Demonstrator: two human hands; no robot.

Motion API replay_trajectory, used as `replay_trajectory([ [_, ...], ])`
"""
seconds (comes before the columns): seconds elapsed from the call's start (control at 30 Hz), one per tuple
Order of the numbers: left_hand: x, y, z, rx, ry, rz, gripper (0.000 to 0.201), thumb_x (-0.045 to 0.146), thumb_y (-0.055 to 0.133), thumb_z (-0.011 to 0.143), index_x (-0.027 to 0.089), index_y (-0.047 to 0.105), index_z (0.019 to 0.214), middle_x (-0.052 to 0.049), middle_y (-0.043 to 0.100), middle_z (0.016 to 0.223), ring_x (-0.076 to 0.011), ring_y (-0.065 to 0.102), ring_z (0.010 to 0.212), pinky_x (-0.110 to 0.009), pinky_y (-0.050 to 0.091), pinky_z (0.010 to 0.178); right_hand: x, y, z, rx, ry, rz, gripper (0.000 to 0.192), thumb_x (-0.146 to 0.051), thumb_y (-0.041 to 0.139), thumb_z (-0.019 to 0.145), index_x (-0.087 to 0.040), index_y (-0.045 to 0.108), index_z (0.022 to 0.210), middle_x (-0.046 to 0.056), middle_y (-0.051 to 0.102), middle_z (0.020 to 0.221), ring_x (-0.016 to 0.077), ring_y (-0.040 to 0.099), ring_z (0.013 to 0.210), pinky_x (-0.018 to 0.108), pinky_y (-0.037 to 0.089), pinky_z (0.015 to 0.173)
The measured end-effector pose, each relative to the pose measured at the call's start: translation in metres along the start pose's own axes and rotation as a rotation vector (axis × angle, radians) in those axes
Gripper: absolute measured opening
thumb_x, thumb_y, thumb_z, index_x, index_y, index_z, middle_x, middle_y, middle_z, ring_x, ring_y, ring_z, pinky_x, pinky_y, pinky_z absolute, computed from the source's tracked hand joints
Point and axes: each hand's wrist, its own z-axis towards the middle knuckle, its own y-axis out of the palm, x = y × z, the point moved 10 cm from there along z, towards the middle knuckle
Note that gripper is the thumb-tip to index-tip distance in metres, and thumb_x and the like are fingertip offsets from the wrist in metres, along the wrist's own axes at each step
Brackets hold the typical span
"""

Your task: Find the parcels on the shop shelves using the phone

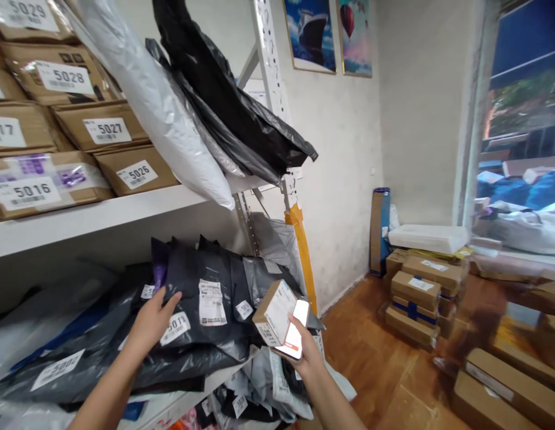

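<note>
Hidden: your phone [296, 330] is half covered by the small cardboard box [273, 312]; both sit clasped in your right hand [306, 352].
Left hand [152, 318]: fingers spread flat on a glossy black poly mailer [205, 298], gripping nothing.
Shelf [102, 218]: five numbered cartons readable, others cut off.

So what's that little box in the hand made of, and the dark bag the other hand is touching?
The small box in the right hand, held together with a phone, looks like brown cardboard: matte, stiff edges, with a white paper label. The black mailer bag under the left hand looks like thin plastic film: it wrinkles, sags and shines softly, and carries stuck-on white labels.
</note>
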Motion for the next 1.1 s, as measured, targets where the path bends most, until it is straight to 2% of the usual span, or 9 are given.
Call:
replay_trajectory([
  [0.13,-0.079,0.0,-0.039,-0.031,-0.206,-0.267,0.057,0.059,0.049,0.068,0.016,0.061,0.104,-0.013,0.067,0.114,-0.0316,0.059,0.11,-0.044,0.042,0.1,0.015,-0.019,-0.019,0.03,0.064,-0.049,0.075,-0.028,0.082,0.056,-0.007,0.051,0.121,0.013,0.075,0.081,0.0311,0.071,0.078,0.045,0.058,0.071],
  [0.2,-0.104,0.004,-0.054,-0.023,-0.301,-0.424,0.058,0.062,0.058,0.062,0.019,0.062,0.101,-0.01,0.068,0.113,-0.0319,0.059,0.111,-0.044,0.041,0.103,0.021,-0.025,-0.027,0.035,0.079,-0.084,0.083,-0.03,0.083,0.056,-0.007,0.047,0.127,0.013,0.075,0.081,0.0314,0.071,0.079,0.044,0.058,0.072],
  [0.27,-0.115,0.004,-0.064,-0.002,-0.334,-0.487,0.063,0.066,0.063,0.057,0.02,0.062,0.101,-0.009,0.069,0.112,-0.0327,0.058,0.111,-0.045,0.04,0.104,0.025,-0.027,-0.034,0.047,0.076,-0.132,0.09,-0.031,0.084,0.054,-0.009,0.044,0.132,0.014,0.075,0.086,0.0316,0.07,0.084,0.043,0.057,0.075],
  [0.43,-0.11,0.006,-0.074,0.011,-0.32,-0.55,0.068,0.07,0.064,0.056,0.019,0.062,0.101,-0.008,0.07,0.107,-0.0318,0.059,0.11,-0.043,0.044,0.1,0.04,-0.021,-0.051,0.124,0.077,-0.227,0.097,-0.033,0.087,0.05,-0.007,0.044,0.133,0.015,0.074,0.087,0.0327,0.07,0.085,0.044,0.056,0.08],
  [0.63,-0.113,0.015,-0.082,-0.024,-0.402,-0.657,0.07,0.072,0.067,0.052,0.019,0.062,0.099,-0.007,0.071,0.105,-0.0311,0.059,0.11,-0.04,0.046,0.098,0.06,-0.015,-0.058,0.16,0.045,-0.299,0.1,-0.037,0.088,0.047,-0.007,0.045,0.131,0.019,0.073,0.094,0.035,0.068,0.089,0.048,0.052,0.086],
  [0.87,-0.111,0.015,-0.084,-0.016,-0.422,-0.652,0.077,0.074,0.068,0.047,0.018,0.06,0.099,-0.008,0.071,0.101,-0.0315,0.062,0.102,-0.038,0.051,0.091,0.079,0.002,-0.059,0.059,0.017,-0.394,0.066,-0.036,0.088,0.046,-0.011,0.065,0.101,0.018,0.073,0.091,0.0376,0.067,0.091,0.055,0.046,0.092],
  [0.97,-0.109,0.013,-0.082,0.012,-0.34,-0.612,0.075,0.07,0.064,0.058,0.018,0.057,0.112,-0.009,0.067,0.111,-0.029,0.061,0.106,-0.036,0.049,0.094,0.086,0.02,-0.061,-0.009,0.003,-0.402,0.062,-0.035,0.087,0.047,-0.012,0.065,0.101,0.017,0.073,0.096,0.0367,0.065,0.096,0.054,0.045,0.093],
  [1.03,-0.108,0.003,-0.082,0.093,-0.257,-0.55,0.075,0.064,0.061,0.067,0.024,0.045,0.129,-0.007,0.059,0.126,-0.0262,0.057,0.112,-0.036,0.046,0.097,0.092,0.034,-0.063,-0.059,0.019,-0.434,0.059,-0.035,0.087,0.048,-0.012,0.066,0.098,0.017,0.073,0.095,0.036,0.066,0.096,0.053,0.046,0.093],
  [1.1,-0.108,-0.001,-0.083,0.097,-0.209,-0.47,0.069,0.061,0.058,0.072,0.028,0.043,0.131,-0.005,0.055,0.131,-0.0261,0.056,0.114,-0.038,0.044,0.1,0.099,0.052,-0.064,-0.145,0.027,-0.455,0.057,-0.034,0.086,0.051,-0.012,0.067,0.099,0.016,0.073,0.095,0.0343,0.066,0.094,0.051,0.047,0.091],
])
